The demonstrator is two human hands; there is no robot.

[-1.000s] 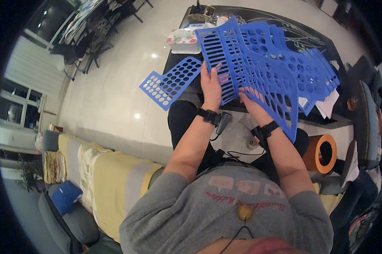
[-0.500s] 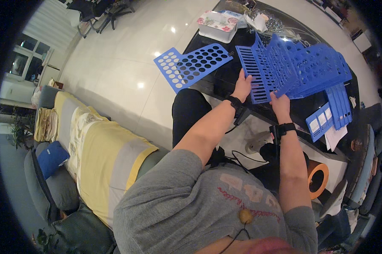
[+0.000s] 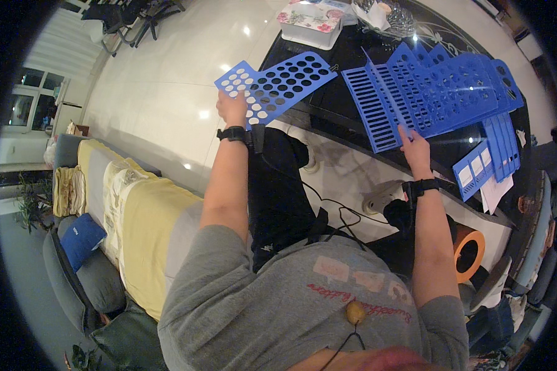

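Perforated blue panel (image 3: 277,83) w/ round holes sits gripped at its near edge by left hand (image 3: 232,109), jutting over table edge. Right hand (image 3: 414,147) clamps slotted blue panels (image 3: 426,93) spread on dark table (image 3: 334,102). Floral box (image 3: 310,23) farther back.

The blue panel with round holes (image 3: 277,81) looks like hard, smooth plastic — so do the slotted blue panels (image 3: 426,93) at two o'clock, which shine a little. The dark table (image 3: 334,105) is glossy. The pale floor (image 3: 161,80) at eleven o'clock is smooth and very shiny. The yellow sofa cover (image 3: 136,216) at nine o'clock is soft, matt cloth — like the grey shirt (image 3: 272,309).
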